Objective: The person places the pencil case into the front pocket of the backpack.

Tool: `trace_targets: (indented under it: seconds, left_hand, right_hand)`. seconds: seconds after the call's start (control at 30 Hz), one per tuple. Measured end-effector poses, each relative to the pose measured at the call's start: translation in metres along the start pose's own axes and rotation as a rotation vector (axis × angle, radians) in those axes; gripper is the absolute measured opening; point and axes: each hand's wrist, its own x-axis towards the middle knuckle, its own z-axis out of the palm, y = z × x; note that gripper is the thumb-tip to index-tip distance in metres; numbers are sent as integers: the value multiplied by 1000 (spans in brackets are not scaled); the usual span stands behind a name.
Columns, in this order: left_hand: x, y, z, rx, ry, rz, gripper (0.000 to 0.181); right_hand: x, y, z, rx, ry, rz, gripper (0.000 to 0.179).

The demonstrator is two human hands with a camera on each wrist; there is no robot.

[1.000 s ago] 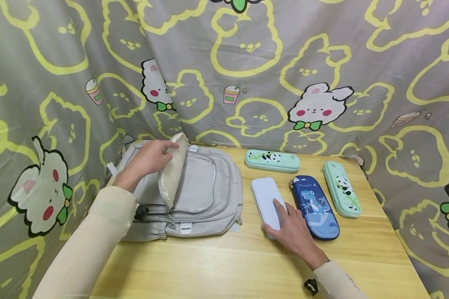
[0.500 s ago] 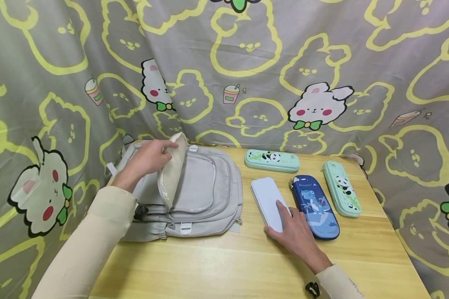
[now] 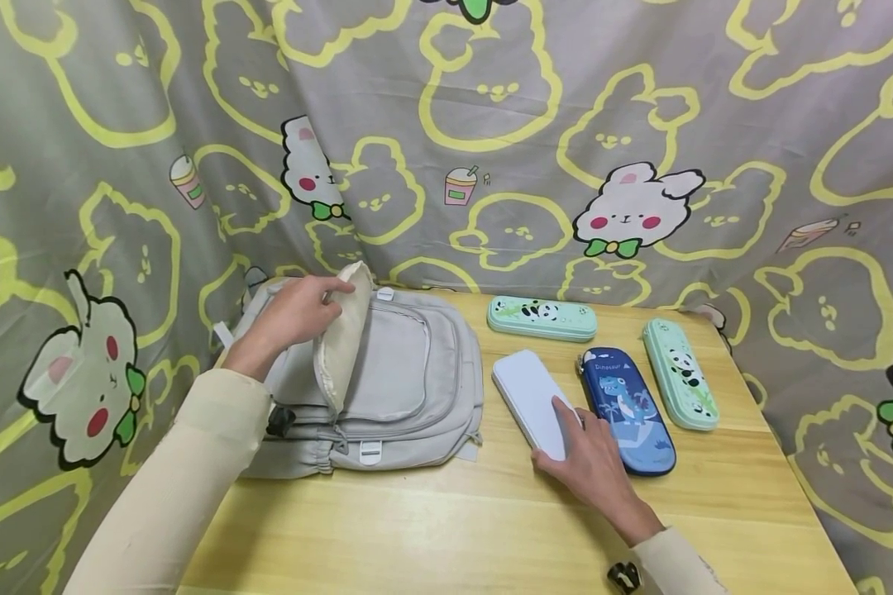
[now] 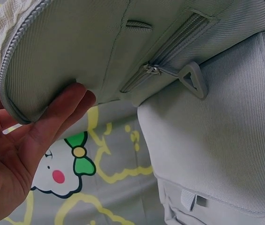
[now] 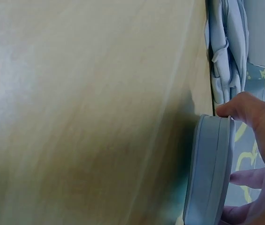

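Note:
A grey backpack (image 3: pixel 446 372) lies on the table at the left of the head view. My left hand (image 3: pixel 298 312) pinches the edge of its front pocket flap (image 3: pixel 348 335) and holds it raised, showing a cream lining. In the left wrist view, the thumb and fingers sit on either side of the zippered flap edge (image 4: pixel 17 51). My right hand (image 3: pixel 594 463) grips a pale blue-white pencil case (image 3: pixel 530 395) near its closer end, thumb on one long side and fingers on the other. The right wrist view shows the side of this pencil case (image 5: pixel 209 164) close over the table.
A dark blue dinosaur pencil case (image 3: pixel 628 413) lies right beside my right hand. Two mint green panda pencil cases lie behind it, one at the back (image 3: pixel 542 319) and one at the right (image 3: pixel 680 376). A patterned curtain (image 3: pixel 491 165) surrounds the wooden table (image 3: pixel 417 537).
The pale pencil case has turned a little, its far end shifting left and away. My right hand has edged slightly to the right with it. My left hand and the flap have stayed in place.

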Motion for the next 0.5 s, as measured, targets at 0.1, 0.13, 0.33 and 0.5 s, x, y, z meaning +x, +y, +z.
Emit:
trace_targets:
  seconds: [0.1,0.13,0.33,0.5]
  left_hand:
    - [0,0,0,4,1,-2,52]
    - [0,0,0,5,2,-1,52]
    - [-1,0,-1,1,-2,-10,53]
    - [0,-1,-1,-1,-3,-12,53]
  right_hand:
    - [1,-2,-4,17,3,-1,92]
    - [1,-2,-5,24,3,-1,92]
    - [5,-6,-13,50,10,-11,91]
    - [9,-10,-18,46,32,-49,90]
